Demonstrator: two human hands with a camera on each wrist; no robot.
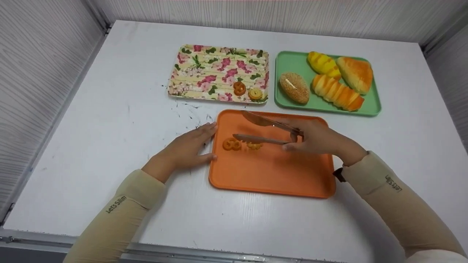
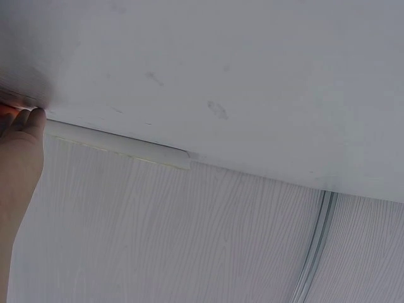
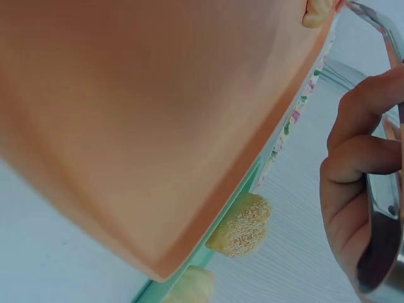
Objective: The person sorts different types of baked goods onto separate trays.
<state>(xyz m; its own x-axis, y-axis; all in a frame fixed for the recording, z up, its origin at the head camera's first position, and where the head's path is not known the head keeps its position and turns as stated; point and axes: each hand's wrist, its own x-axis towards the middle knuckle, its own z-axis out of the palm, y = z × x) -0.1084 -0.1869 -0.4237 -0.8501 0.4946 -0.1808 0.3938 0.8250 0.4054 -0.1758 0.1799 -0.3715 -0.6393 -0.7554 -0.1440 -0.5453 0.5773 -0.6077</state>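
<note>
My right hand (image 1: pixel 316 137) grips a pair of metal tongs (image 1: pixel 265 140) above the orange tray (image 1: pixel 270 175). The arms of the tongs are spread, with nothing seen between their tips. Below the lower arm lie a brown pretzel-shaped biscuit (image 1: pixel 231 144) and a yellowish biscuit (image 1: pixel 254 145), the latter partly covered by the tongs. In the right wrist view, curled fingers (image 3: pixel 360 151) wrap the tongs' shiny metal. My left hand (image 1: pixel 186 148) rests at the tray's left edge, fingertips touching the rim and thumb apart from the straight fingers.
Behind the orange tray lies a floral tray (image 1: pixel 204 78) bearing a pretzel-shaped biscuit (image 1: pixel 239 88) and a round biscuit (image 1: pixel 255 94). To its right, a green tray (image 1: pixel 310 106) holds a sesame bun (image 1: pixel 294 88) and several other breads. Wood-grain panels (image 1: pixel 256 14) border the white table (image 1: pixel 109 109).
</note>
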